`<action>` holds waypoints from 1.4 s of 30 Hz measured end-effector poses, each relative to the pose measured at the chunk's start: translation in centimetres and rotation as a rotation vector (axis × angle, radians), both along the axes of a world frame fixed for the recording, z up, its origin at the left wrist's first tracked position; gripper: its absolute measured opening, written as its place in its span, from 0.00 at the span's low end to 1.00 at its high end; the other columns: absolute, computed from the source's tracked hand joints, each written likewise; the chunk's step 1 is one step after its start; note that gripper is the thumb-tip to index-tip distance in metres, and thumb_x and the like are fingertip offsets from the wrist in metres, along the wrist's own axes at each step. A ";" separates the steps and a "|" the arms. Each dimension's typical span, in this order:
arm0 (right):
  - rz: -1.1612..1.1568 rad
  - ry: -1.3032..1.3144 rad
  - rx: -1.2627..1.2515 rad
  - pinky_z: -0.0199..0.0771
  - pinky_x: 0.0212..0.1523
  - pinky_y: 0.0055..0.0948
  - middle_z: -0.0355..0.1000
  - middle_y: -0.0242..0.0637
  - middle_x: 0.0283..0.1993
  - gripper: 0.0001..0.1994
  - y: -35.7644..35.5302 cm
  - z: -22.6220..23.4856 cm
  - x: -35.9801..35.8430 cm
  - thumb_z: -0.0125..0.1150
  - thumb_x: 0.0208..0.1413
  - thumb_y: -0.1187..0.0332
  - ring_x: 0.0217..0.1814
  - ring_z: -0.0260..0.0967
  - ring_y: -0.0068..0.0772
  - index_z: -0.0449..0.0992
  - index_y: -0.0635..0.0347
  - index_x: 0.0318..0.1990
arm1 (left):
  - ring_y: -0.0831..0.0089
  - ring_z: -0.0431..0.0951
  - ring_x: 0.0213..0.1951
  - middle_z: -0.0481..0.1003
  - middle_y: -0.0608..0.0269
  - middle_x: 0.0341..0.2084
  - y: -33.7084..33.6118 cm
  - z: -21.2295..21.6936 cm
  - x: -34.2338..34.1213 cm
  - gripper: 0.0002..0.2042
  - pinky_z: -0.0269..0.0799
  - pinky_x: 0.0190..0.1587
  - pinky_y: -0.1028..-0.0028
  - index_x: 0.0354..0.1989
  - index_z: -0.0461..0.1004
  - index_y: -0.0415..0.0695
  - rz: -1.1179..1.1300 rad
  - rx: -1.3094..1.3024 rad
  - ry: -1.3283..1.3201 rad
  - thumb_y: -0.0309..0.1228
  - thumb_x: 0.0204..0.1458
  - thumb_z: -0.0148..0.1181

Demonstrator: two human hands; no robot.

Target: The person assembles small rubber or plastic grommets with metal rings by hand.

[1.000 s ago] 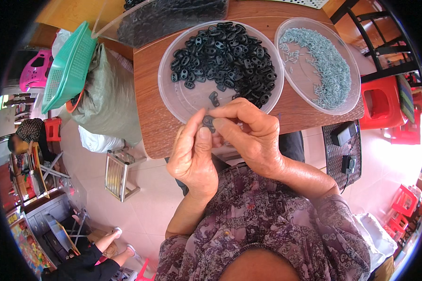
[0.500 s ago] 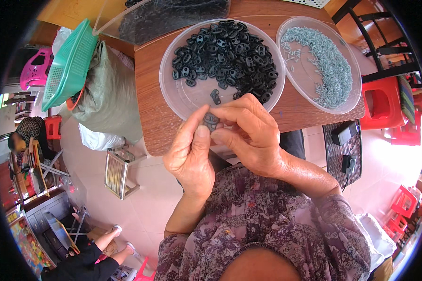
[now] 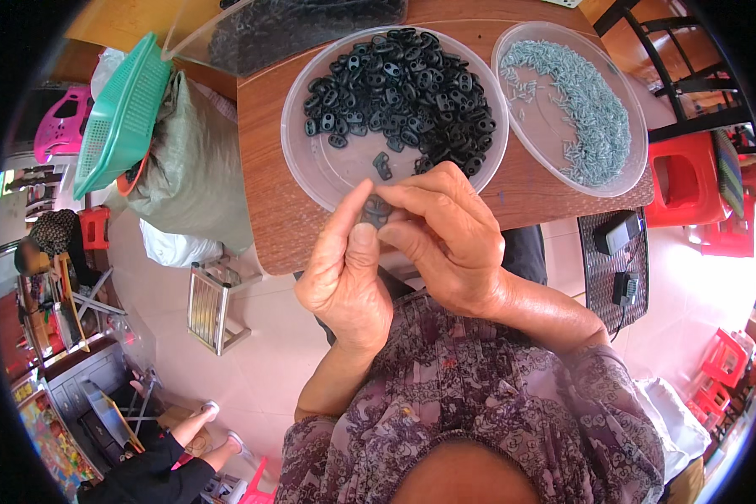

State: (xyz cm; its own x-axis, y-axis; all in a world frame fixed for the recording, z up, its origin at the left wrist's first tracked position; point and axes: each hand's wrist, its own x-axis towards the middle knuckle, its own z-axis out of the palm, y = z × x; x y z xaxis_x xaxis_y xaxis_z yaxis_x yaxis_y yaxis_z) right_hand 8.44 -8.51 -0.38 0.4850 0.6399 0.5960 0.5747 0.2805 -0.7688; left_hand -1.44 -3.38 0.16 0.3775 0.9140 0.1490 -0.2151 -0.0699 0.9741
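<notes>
Between my two hands is a small dark two-hole cord-lock piece [image 3: 377, 210], pinched at the near rim of a round clear tub [image 3: 314, 176]. My left hand [image 3: 346, 273] has it between thumb and index finger. From the other side, my right hand [image 3: 449, 239] grips it with thumb and fingertips, partly hiding it. Just beyond the fingertips a single loose black piece [image 3: 382, 165] lies on the tub floor. Behind it is a heap of similar black two-hole pieces [image 3: 403, 92]. Right of it, an oval clear tray [image 3: 536, 139] holds many small silvery springs [image 3: 592, 118].
Both containers stand on a brown wooden table [image 3: 265, 193]. A clear bin [image 3: 294, 38] of dark pieces sits at the back left. A green basket [image 3: 122, 126] rests by a large sack [image 3: 197, 168]. Red stools [image 3: 685, 181] are at right; two other people are at left.
The tub and table sit slightly higher and further left in view. Both hands keep their pinch on the cord-lock piece, with only slight finger movement.
</notes>
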 end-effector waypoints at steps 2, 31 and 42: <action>-0.020 -0.054 0.057 0.64 0.30 0.26 0.69 0.42 0.32 0.15 0.1 -0.1 0.1 0.62 0.37 0.80 0.29 0.63 0.33 0.73 0.70 0.38 | 0.77 0.71 0.33 0.72 0.57 0.37 0.0 -0.2 0.1 0.17 0.72 0.33 0.81 0.45 0.69 0.28 0.014 0.033 -0.022 0.29 0.51 0.56; -0.011 -0.121 0.108 0.66 0.30 0.28 0.70 0.42 0.32 0.15 0.5 -0.3 0.3 0.62 0.38 0.77 0.29 0.66 0.37 0.71 0.70 0.37 | 0.79 0.70 0.31 0.70 0.63 0.31 -0.3 -0.7 0.4 0.14 0.70 0.33 0.82 0.42 0.68 0.29 0.008 0.022 -0.136 0.28 0.52 0.55; -0.025 -0.155 0.114 0.67 0.30 0.29 0.70 0.42 0.32 0.14 0.8 -0.6 0.5 0.60 0.38 0.79 0.29 0.66 0.38 0.71 0.70 0.36 | 0.84 0.65 0.22 0.68 0.68 0.24 -0.1 -2.1 0.9 0.13 0.62 0.24 0.85 0.41 0.68 0.31 0.049 0.043 -0.124 0.29 0.52 0.55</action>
